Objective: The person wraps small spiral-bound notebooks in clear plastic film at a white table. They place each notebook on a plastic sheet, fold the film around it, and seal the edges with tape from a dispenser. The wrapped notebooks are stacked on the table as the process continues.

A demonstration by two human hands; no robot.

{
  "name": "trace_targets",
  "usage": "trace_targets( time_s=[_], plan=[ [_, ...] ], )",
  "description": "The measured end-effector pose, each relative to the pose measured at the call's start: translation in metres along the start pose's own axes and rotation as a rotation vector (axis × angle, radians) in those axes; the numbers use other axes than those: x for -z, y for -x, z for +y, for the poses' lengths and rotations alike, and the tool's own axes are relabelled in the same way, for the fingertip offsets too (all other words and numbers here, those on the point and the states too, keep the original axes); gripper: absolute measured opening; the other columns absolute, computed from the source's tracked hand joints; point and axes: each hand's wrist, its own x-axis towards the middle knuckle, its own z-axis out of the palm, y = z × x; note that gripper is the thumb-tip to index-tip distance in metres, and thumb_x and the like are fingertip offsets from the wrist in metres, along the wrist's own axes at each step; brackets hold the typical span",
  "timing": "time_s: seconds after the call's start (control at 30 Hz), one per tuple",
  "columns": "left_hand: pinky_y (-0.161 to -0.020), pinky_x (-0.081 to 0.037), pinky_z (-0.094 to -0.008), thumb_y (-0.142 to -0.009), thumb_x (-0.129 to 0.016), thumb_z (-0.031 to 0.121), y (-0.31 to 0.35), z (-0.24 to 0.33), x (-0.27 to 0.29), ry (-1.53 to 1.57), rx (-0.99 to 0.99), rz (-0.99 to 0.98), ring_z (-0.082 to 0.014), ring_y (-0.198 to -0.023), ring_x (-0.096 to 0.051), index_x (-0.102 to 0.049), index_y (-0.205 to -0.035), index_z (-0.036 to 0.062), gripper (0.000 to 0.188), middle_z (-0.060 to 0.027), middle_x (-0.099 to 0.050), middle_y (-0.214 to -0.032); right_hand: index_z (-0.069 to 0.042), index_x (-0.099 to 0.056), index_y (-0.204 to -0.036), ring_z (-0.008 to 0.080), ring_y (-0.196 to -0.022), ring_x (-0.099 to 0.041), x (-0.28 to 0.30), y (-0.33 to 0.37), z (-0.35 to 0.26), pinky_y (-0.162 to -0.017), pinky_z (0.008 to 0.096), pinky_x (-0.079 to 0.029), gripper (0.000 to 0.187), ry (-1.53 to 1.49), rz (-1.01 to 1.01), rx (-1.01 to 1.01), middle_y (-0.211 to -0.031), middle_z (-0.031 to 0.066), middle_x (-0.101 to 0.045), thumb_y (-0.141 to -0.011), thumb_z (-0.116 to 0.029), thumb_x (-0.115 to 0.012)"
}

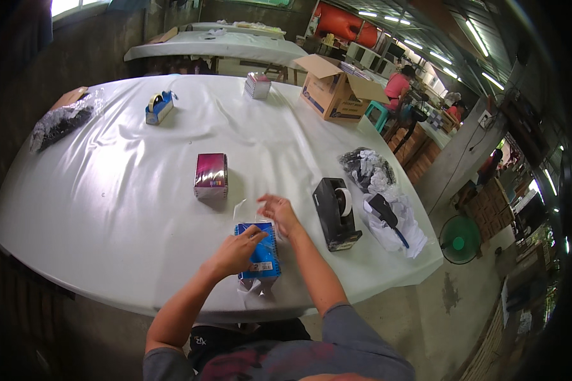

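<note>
A stack of blue spiral notebooks point(265, 254) in loose clear plastic wrap point(258, 286) lies near the table's front edge. On its top cover my left hand point(236, 249) presses down, fingers bent and gathered against it. My right hand point(278, 211) hovers over the stack's far edge, fingers curved and apart, slightly blurred. A flap of clear film rises beside these fingers; no grip on it is visible. Beyond, to the left, stands a stack of magenta spiral notebooks point(210, 174). Right of my right forearm sits a black tape dispenser point(329, 219) with a roll of tape.
Crumpled plastic point(388, 197) and a black-bladed tool with a blue handle point(388, 217) lie at the right. Farther back are a blue tape dispenser point(160, 109), a small wrapped stack point(257, 86) and an open cardboard box point(337, 94). Bagged dark items point(67, 126) lie far left.
</note>
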Motion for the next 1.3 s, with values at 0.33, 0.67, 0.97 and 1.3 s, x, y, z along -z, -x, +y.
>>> trace_targets(
  time_s=[0.33,0.67,0.97,1.3],
  plan=[
    [-0.083,-0.048,-0.0391,-0.063,-0.078,0.012,0.002,-0.010,0.001,0.050,-0.009,0.003,-0.0295,-0.104,-0.057,-0.044,-0.130,0.0088,0.075,-0.0084,-0.047,-0.125,-0.012,-0.046,-0.133,0.0125,-0.109,-0.046,0.031,0.071,-0.005,-0.085,0.0254,-0.041,0.063,-0.045,-0.332,0.163,-0.143,0.0037,-0.038,-0.075,-0.017,-0.070],
    [-0.076,-0.050,-0.0419,-0.062,-0.074,0.007,0.004,-0.019,-0.012,0.032,-0.128,0.122,-0.0317,-0.098,-0.056,-0.043,-0.129,0.0075,0.074,-0.0102,-0.048,-0.119,-0.013,-0.039,-0.136,0.0110,-0.069,-0.056,0.007,0.065,-0.033,-0.053,0.0187,-0.044,0.062,0.147,-0.190,-0.345,-0.095,0.0068,-0.055,-0.082,-0.017,-0.070],
    [-0.078,-0.051,-0.0381,-0.063,-0.076,0.008,0.004,-0.016,-0.011,-0.001,-0.099,0.079,-0.0292,-0.101,-0.056,-0.044,-0.126,0.0048,0.072,-0.0103,-0.047,-0.119,-0.008,-0.032,-0.137,0.0063,-0.053,-0.052,0.025,0.027,-0.042,-0.047,0.0174,-0.043,0.060,-0.148,0.101,-0.114,-0.078,0.0062,-0.060,-0.085,-0.005,-0.062],
    [-0.080,-0.050,-0.0384,-0.063,-0.077,0.010,-0.002,-0.019,-0.014,-0.014,-0.064,0.130,-0.0298,-0.103,-0.055,-0.044,-0.126,0.0031,0.072,-0.0111,-0.047,-0.120,-0.014,-0.043,-0.133,0.0068,-0.083,-0.051,-0.004,0.037,-0.087,-0.064,0.0190,-0.043,0.061,0.373,0.077,0.267,-0.128,0.0083,-0.050,-0.077,0.006,-0.056]
  ],
)
